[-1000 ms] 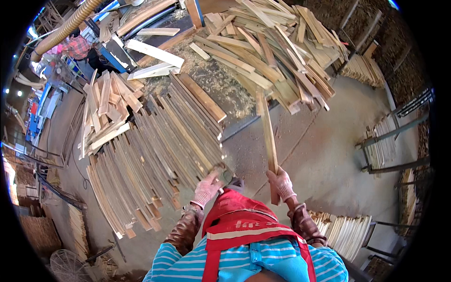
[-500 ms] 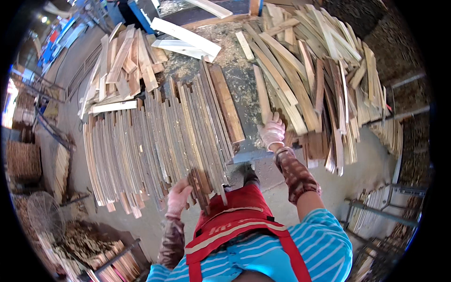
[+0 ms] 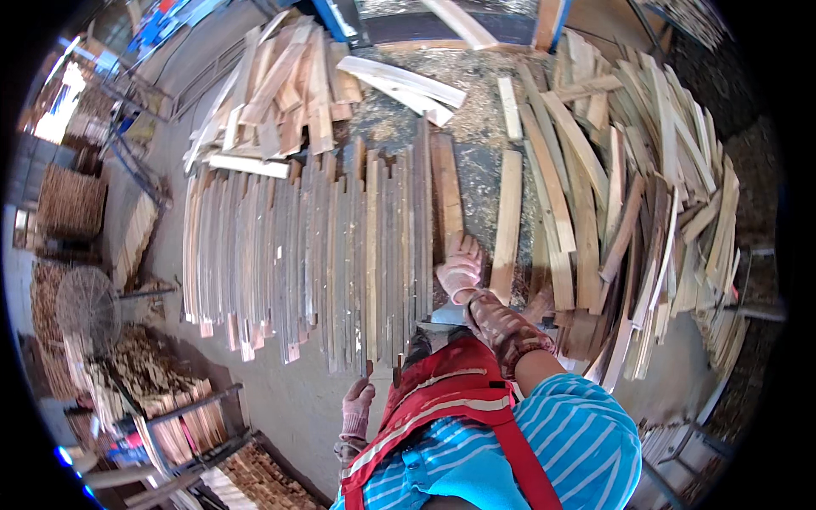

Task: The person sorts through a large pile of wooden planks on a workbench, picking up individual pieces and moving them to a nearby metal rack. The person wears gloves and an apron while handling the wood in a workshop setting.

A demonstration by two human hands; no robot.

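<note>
My right hand [image 3: 461,268], in a pale pinkish glove, is closed over the near end of a brown board [image 3: 445,183]. This board lies along the right side of a wide row of narrow weathered wood strips [image 3: 340,255], packed side by side. Just right of my right hand lies a lighter plank [image 3: 507,221]. My left hand [image 3: 357,403], gloved too, is low near my apron, its fingers curled, just below the near ends of the strips. Whether anything is in its fingers is hidden.
Loose boards [image 3: 272,85] are heaped at the far left, with pale planks [image 3: 408,85] beside them. A big pile of mixed boards [image 3: 629,170] fills the right side. Sawdust covers the dark worktop [image 3: 484,110]. A round fan [image 3: 87,302] and stacked wood [image 3: 153,370] stand at left.
My right hand has moved left from the lighter plank onto the brown board. My left hand has drawn back toward me from the strips' near ends. The view has shifted.
</note>
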